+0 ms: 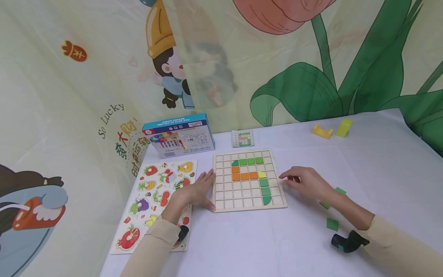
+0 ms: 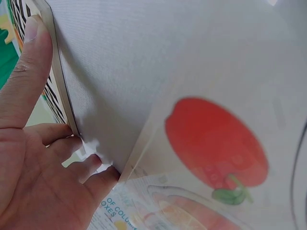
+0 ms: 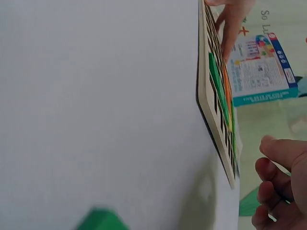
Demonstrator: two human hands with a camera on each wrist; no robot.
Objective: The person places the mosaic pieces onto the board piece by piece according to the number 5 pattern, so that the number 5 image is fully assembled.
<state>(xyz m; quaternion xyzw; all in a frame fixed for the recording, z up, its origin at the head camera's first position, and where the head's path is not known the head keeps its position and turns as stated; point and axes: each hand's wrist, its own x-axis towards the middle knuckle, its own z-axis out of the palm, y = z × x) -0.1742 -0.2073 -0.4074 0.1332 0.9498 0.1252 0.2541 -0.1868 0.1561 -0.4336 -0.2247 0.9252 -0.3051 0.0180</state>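
Note:
A wooden grid board (image 1: 225,194) lies on the white table, with green tiles (image 1: 251,161), orange tiles (image 1: 244,176) and a yellow tile (image 1: 262,174) set in its squares. At the board's left edge rests my left hand (image 1: 195,192), fingers extended. The left wrist view shows its thumb (image 2: 36,52) against the board's side. Just off the right edge is my right hand (image 1: 308,182), its fingers loosely bent. Nothing shows between them in the right wrist view. Under and beside the right forearm lie loose green tiles (image 1: 332,224), partly hidden.
A fruit picture board (image 1: 138,219) lies to the left, partly under my left arm. Behind it stands a blue and white box (image 1: 187,140). A small pattern card (image 1: 237,143) lies beyond the grid. Yellow pieces (image 1: 322,131) and lime tiles (image 1: 343,128) lie far right.

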